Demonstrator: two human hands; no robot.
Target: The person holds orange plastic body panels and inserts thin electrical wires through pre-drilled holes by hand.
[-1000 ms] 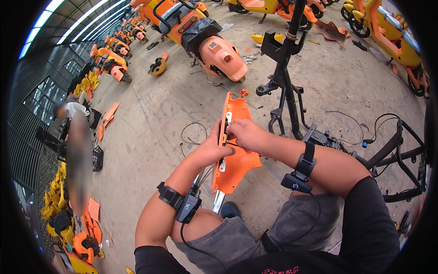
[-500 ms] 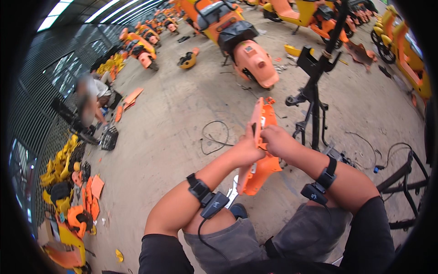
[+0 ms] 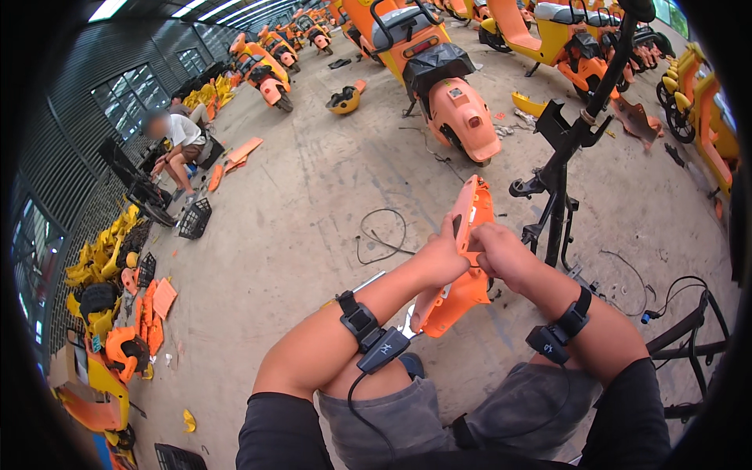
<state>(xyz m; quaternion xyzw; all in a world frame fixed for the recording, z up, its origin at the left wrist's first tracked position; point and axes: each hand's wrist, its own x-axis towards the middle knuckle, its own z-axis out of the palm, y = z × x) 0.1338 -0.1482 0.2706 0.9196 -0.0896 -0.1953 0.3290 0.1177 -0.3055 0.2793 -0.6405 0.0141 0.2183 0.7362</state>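
Observation:
An orange plastic scooter body panel (image 3: 460, 301) stands tilted on edge between my knees, its hollow side facing right. My left hand (image 3: 445, 260) is wrapped around its left edge near the middle. On the inner side, the bent fingers of my right hand (image 3: 500, 249) close on the panel's middle, near a small tab; whether a smaller part is pinched there is hidden. Just right of the panel stands a bare black scooter frame (image 3: 558, 184). Below my left forearm a shiny metal tool (image 3: 408, 321) shows in part.
A black cable (image 3: 381, 235) lies looped on the concrete ahead. Orange and yellow scooters (image 3: 464, 117) stand beyond, with a yellow-orange helmet-like shell (image 3: 343, 99). At left are panel piles (image 3: 157, 309), a black crate (image 3: 195, 218) and a seated person (image 3: 182, 141). Black frame tubes (image 3: 697, 329) lie right.
The view has shifted, so the scene sits slightly lower and to the right. Both hands keep their hold on the panel. The person at left sits more upright than before.

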